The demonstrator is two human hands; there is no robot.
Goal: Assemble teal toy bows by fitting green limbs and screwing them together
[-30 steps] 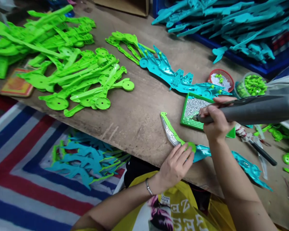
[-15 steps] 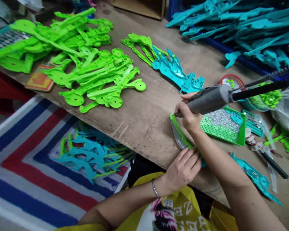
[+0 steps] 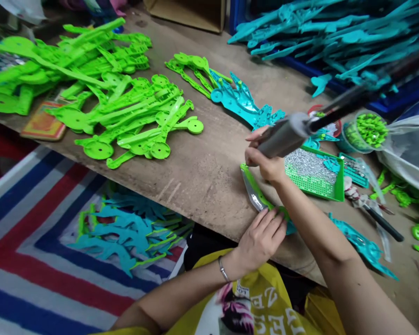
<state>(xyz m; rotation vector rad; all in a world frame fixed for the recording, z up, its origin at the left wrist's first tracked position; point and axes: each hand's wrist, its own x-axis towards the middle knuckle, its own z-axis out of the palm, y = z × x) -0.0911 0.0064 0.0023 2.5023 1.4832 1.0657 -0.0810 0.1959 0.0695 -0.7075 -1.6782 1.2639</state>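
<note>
Since 0.5 s ago, the grey driver (image 3: 282, 136), gripped by the right hand (image 3: 265, 160), has been tilted steeper over the green blade piece (image 3: 254, 193), pinned on the bench (image 3: 202, 181) by the flat left hand (image 3: 261, 237); vertical pressure is advised.

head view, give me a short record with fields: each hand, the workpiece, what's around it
right hand: right hand grips a grey powered screwdriver, its tip down at the upper end of the workpiece
left hand: left hand presses flat on the lower end of the workpiece
workpiece: green and clear curved plastic blade lying on the brown wooden table
beside it: green square tray of small silver screws
further left: loose pile of bright green plastic parts
far edge: heap of teal plastic parts
</note>
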